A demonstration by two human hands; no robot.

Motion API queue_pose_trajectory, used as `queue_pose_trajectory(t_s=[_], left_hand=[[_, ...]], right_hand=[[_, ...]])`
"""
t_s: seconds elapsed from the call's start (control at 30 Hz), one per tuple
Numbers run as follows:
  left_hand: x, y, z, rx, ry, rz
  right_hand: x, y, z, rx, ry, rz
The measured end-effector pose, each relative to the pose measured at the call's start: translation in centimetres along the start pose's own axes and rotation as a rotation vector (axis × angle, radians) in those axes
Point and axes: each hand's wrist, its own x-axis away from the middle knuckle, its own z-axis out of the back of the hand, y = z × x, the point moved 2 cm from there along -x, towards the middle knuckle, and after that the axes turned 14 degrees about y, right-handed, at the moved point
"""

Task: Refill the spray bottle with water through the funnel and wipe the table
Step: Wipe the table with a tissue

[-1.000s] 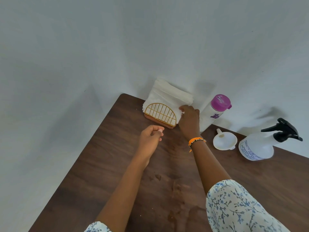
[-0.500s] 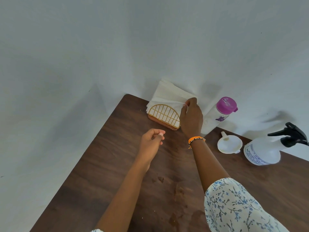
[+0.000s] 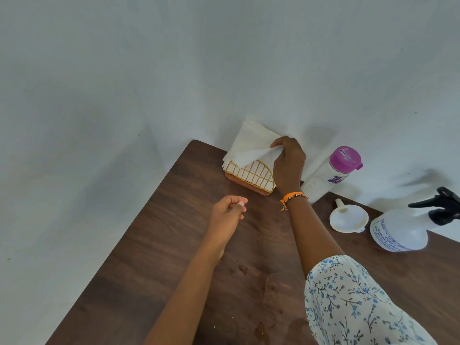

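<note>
R hand pinches napkin from holder w/ napkin stack; L hand loosely curled, holding nothing.

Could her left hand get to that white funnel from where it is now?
Probably not directly. The left hand hangs over the table left of the right forearm, and the funnel stands on the far side of that arm. It would have to cross over or under it.
</note>
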Motion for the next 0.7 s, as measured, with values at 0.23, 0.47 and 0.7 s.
queue_pose_trajectory(t_s=[0.23, 0.47, 0.7], left_hand=[[0.0, -0.7, 0.0, 0.003, 0.009, 0.01], [0.0, -1.1, 0.0, 0.015, 0.016, 0.004], [1.3, -1.5, 0.3, 0.158, 0.034, -0.02]], right_hand=[[-1.4, -0.8, 0.1, -0.166, 0.001, -0.153], [-0.8, -2.9, 3.0, -0.278, 0.072, -0.262], [3.6, -5.9, 8.2, -0.534, -0.105, -0.47]])
